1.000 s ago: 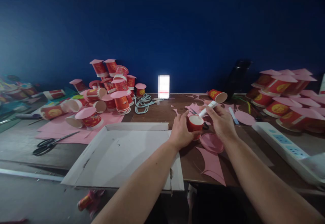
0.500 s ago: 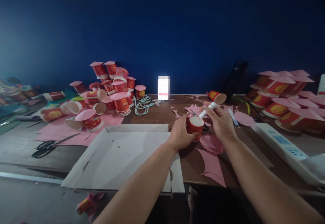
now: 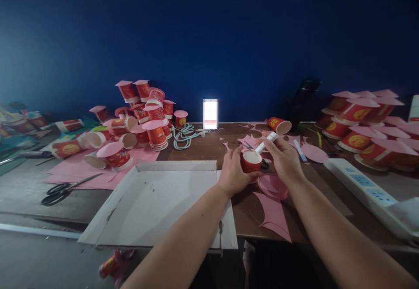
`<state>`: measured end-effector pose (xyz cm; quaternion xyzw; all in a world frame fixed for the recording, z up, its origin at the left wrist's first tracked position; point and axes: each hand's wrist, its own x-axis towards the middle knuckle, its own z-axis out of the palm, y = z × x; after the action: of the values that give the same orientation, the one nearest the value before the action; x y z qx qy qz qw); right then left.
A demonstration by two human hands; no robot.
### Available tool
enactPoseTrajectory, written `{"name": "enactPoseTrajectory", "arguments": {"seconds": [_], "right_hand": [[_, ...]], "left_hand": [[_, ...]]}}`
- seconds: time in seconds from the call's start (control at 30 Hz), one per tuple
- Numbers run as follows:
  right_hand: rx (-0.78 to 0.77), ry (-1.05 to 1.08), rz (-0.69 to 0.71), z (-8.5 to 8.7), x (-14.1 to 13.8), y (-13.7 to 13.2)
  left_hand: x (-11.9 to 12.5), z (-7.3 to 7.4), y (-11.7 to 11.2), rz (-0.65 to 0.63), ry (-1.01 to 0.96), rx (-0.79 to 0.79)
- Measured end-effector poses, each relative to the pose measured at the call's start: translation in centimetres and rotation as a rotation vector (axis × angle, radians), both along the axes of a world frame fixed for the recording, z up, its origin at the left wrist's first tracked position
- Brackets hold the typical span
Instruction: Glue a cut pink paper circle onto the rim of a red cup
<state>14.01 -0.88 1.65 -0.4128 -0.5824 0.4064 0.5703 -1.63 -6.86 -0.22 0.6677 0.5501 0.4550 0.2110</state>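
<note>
A red paper cup stands upright with its pale top toward me, and my left hand is wrapped round its left and front side. In my right hand is a white glue stick, pinched and slanted, its lower end at the cup's right rim. Just in front of the cup lies a stack of round pink paper discs. Behind it, partly hidden scissors rest among pink scraps. Another red cup lies on its side past my right hand.
A white cardboard tray occupies the front left. Pink-topped cups are piled beyond it, with black scissors nearby. On the right are a power strip and stacked pink-topped cups. A dark bottle stands at the back.
The glue stick's tip has shifted slightly left and down along the cup's rim, with my right hand. My left hand keeps its hold on the cup.
</note>
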Motion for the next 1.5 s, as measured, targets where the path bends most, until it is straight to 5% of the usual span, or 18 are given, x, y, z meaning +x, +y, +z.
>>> {"name": "enactPoseTrajectory", "arguments": {"seconds": [0.83, 1.17, 1.5], "right_hand": [[0.013, 0.014, 0.010, -0.17, 0.31, 0.37], [0.017, 0.021, 0.017, 0.14, 0.08, -0.01], [0.020, -0.001, -0.010, -0.02, 0.10, 0.09]], "left_hand": [[-0.34, -0.11, 0.09, -0.123, -0.101, -0.029], [0.41, -0.06, 0.34, -0.003, -0.021, -0.019], [-0.03, 0.03, 0.43, -0.064, -0.072, -0.024]]}}
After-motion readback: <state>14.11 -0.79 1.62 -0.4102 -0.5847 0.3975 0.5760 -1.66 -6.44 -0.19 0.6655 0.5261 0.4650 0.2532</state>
